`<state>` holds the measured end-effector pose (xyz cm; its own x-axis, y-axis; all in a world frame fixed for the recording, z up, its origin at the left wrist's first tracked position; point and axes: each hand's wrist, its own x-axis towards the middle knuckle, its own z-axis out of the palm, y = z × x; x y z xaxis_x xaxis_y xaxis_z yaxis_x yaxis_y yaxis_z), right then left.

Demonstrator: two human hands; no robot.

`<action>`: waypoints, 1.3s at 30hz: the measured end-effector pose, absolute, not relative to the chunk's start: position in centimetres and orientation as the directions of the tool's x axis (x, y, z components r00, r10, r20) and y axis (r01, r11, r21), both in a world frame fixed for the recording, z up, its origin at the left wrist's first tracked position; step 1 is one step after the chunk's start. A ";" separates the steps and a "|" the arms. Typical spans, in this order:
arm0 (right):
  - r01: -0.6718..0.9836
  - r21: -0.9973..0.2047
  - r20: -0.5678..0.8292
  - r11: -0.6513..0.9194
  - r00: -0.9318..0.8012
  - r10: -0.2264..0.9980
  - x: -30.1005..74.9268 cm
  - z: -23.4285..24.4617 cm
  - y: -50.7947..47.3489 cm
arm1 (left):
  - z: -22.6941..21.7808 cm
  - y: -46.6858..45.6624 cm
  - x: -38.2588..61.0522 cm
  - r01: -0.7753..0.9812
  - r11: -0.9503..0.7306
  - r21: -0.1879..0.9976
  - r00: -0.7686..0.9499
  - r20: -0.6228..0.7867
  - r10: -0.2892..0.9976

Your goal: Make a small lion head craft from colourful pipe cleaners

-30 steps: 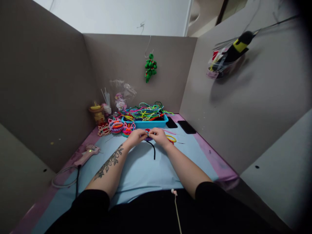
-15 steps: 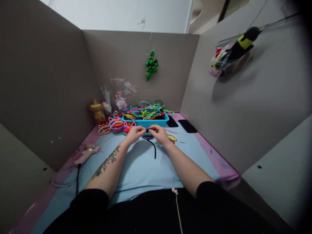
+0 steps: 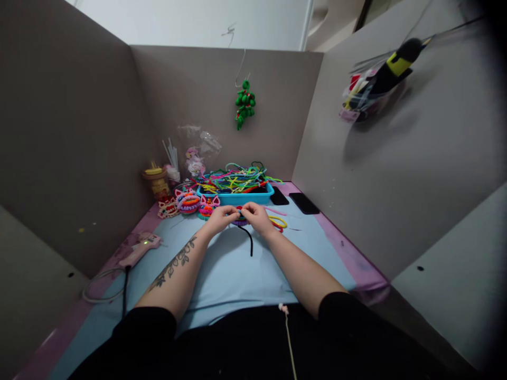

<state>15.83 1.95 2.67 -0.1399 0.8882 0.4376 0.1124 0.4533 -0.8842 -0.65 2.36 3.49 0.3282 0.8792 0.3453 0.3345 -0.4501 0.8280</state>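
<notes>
My left hand [image 3: 220, 218] and my right hand [image 3: 257, 217] meet over the table, thumbs and fingertips pinched together. Between them they hold a small pipe-cleaner figure [image 3: 240, 222]. Purple shows at its lower edge and a little red at the top; the fingers cover most of the rest. From beneath it a black pipe cleaner [image 3: 251, 245] hangs or lies in a curve toward me. Left of my left hand stand finished-looking pipe-cleaner animal heads, among them a pink and orange one [image 3: 207, 210] and a purple one [image 3: 187, 202].
Behind my hands a blue tray [image 3: 237, 199] is heaped with coloured pipe cleaners. Two dark phones [image 3: 304, 203] lie to its right, yellow and red loops [image 3: 279, 221] nearer. A pink glue gun [image 3: 140, 250] with its cable rests at left. Grey partitions surround the table.
The fingertips have shifted slightly on the figure, and its top now shows red where dark blue or black was visible. The whole view has moved a little.
</notes>
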 end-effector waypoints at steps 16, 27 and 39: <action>0.131 -0.825 0.539 0.550 -0.109 0.835 15.8 2.3 2.4 | 3.8 2.4 -0.7 0.335 -0.468 0.818 0.308 0.374 0.875; 0.229 -0.803 0.537 0.551 -0.126 0.834 15.8 2.4 2.2 | 3.6 2.2 -0.6 0.448 -0.584 0.677 0.366 0.457 0.811; 0.319 -0.675 0.672 0.665 -0.104 0.733 16.7 2.5 2.8 | 4.5 2.5 -1.0 0.263 -0.289 0.920 0.170 0.251 0.953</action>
<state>16.66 2.75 2.49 -0.1043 0.7330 0.6722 0.3191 0.6648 -0.6754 -1.02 2.45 4.48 0.1699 0.9530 0.2509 0.2633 -0.2893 0.9203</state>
